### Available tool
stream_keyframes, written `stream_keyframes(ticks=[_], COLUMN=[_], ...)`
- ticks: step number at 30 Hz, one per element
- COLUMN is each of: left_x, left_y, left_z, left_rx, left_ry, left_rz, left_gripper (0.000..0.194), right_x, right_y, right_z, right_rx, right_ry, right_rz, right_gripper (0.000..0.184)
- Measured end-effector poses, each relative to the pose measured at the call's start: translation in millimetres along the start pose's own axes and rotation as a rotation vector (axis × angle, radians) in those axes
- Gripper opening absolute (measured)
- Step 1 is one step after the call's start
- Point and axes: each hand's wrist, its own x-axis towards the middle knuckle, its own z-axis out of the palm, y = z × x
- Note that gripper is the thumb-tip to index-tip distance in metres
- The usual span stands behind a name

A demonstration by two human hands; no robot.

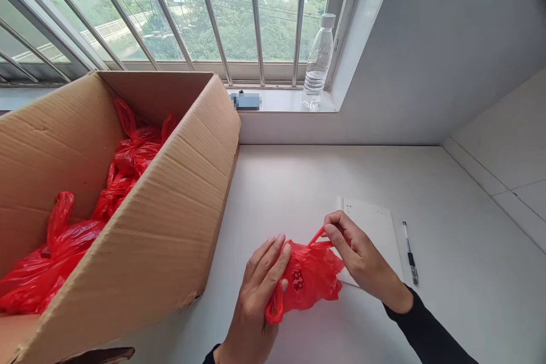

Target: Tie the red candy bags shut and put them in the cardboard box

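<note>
A small red plastic bag (313, 276) with dark printed marks lies on the white table in front of me. My left hand (262, 284) rests on its left end, fingers close together and curved over the bag, with one handle loop by the thumb. Between the thumb and fingers of my right hand (356, 253) a thin strip of the bag, seemingly its other handle, is pinched and pulled up to the right. What the bag contains is hidden.
A large open cardboard box (170, 210) at left holds several tied red plastic bags (132, 153). A white notebook (375, 227) lies partly under my right hand, a pen (410, 253) beside it. A water bottle (318, 65) stands on the sill by the barred window.
</note>
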Motion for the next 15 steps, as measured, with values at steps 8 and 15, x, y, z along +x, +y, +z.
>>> stream_keyframes(ticks=[8, 15], left_x=[-49.5, -20.2], left_y=[-12.1, -11.4], left_z=[2.1, 46.2], left_rx=[0.087, 0.335], left_ry=[-0.133, -0.175], left_rz=[-0.211, 0.173], left_gripper=[0.06, 0.057], right_x=[-23.1, -42.7], right_y=[32.3, 77.0], right_z=[4.3, 71.4], right_rx=[0.068, -0.249], right_ry=[0.233, 0.096], right_rz=[0.113, -0.201], right_gripper=[0.034, 0.042])
